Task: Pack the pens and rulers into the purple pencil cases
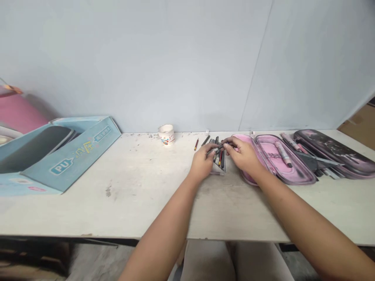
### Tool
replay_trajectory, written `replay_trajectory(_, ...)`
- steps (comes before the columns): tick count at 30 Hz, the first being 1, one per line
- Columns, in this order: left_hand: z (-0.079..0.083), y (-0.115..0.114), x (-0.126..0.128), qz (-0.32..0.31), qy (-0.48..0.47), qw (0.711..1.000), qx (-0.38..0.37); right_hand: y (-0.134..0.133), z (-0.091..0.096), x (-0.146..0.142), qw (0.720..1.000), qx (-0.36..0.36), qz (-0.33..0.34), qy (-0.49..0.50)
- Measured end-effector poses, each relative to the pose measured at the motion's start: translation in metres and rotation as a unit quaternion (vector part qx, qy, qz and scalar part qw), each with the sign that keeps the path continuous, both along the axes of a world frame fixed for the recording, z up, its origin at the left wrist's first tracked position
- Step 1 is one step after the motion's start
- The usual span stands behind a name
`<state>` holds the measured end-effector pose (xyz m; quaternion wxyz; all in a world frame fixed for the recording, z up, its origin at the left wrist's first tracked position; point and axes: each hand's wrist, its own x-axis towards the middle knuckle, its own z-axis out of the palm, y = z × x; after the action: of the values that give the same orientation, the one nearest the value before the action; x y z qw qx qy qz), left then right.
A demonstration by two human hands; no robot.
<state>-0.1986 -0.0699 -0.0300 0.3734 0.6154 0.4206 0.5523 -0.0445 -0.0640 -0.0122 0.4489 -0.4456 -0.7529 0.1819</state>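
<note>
My left hand (202,162) and my right hand (238,153) meet above the middle of a white table (123,203). Between their fingers they pinch a thin dark pen (218,148). Just below lies a small bunch of pens and pencils (220,160), with red and black barrels among them, partly hidden by my hands. A short red pencil (196,144) lies apart to the left. By my right hand is an open pink zip pencil case (272,160), with a pink marker (283,154) inside.
A dark patterned pouch (334,152) with several pens lies at the right. A small paper cup (166,134) stands against the wall. A large open light-blue box (70,152) sits at the left, with a pink object (20,113) behind it.
</note>
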Motion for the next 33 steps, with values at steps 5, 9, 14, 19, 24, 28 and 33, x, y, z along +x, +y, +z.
replay_trajectory(5, 0.001, -0.008, 0.008, -0.030, 0.029, 0.999, -0.011, -0.005, 0.000, -0.001, 0.997, 0.045, -0.068, -0.006)
replay_trajectory(9, -0.005, -0.009, 0.010, -0.049, 0.057, 0.997, -0.011, -0.007, -0.006, -0.004, 0.995, 0.060, -0.073, -0.015)
replay_trajectory(14, -0.010, -0.009, 0.011, -0.018, -0.009, 1.000, -0.012, -0.011, -0.012, -0.013, 0.996, 0.066, -0.008, -0.057)
replay_trajectory(19, -0.007, -0.008, 0.011, -0.004, -0.053, 0.998, -0.017, -0.013, -0.011, -0.018, 0.996, 0.063, 0.016, -0.058)
replay_trajectory(24, 0.001, 0.001, 0.001, 0.043, -0.146, 0.987, -0.044, -0.020, -0.008, -0.013, 0.991, 0.061, 0.009, -0.118)
replay_trajectory(28, 0.004, 0.006, -0.010, 0.112, -0.207, 0.969, -0.075, -0.035, -0.011, -0.018, 0.930, 0.080, 0.051, -0.355)
replay_trajectory(33, 0.002, 0.008, -0.014, 0.125, -0.192, 0.970, -0.077, -0.033, -0.007, -0.013, 0.908, 0.066, 0.030, -0.414)
